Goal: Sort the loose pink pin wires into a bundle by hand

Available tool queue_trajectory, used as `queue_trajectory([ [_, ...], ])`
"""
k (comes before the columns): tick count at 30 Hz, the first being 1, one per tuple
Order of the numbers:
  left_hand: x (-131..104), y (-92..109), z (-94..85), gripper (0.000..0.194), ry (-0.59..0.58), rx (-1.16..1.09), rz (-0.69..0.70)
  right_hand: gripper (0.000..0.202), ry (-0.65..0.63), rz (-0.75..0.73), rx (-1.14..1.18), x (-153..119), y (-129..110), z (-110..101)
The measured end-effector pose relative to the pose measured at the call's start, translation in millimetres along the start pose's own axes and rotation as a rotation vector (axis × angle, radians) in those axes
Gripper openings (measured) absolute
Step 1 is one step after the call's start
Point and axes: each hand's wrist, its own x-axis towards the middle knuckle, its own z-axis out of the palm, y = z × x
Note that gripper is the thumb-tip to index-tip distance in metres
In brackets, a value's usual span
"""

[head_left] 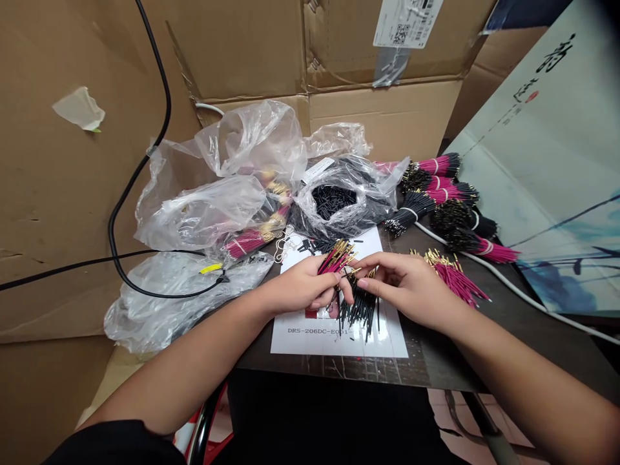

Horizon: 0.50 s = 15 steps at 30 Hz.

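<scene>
My left hand [317,282] is closed around a small bunch of pink wires [338,258] with gold-coloured metal ends pointing up and away. Just to its right, my right hand [404,284] has thumb and fingers pinched together near the left fingertips; whatever sits in that pinch is too small to name. Below both hands, a spread of black wires [361,307] lies over a white printed sheet [339,345]. Beyond them, loose short black sleeves [310,245] are scattered on the paper. An opened plastic bag of short black sleeves [333,201] stands behind.
Tied bundles of pink and black wires [443,187] are piled at the right rear. Loose pink wires [455,278] lie by my right forearm. Clear plastic bags [203,210] crowd the left. A black cable [116,219] and white cable [513,278] cross the area. Cardboard [242,51] walls the back.
</scene>
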Motion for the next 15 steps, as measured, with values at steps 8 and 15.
queue_trajectory([
  [8,0,1,2.4,0.027,0.044,-0.127,0.052,0.038,0.037,-0.062,0.082,-4,3,31],
  [15,-3,5,0.1,0.024,0.063,-0.239,0.075,0.028,0.136,-0.243,-0.234,-2,4,6],
])
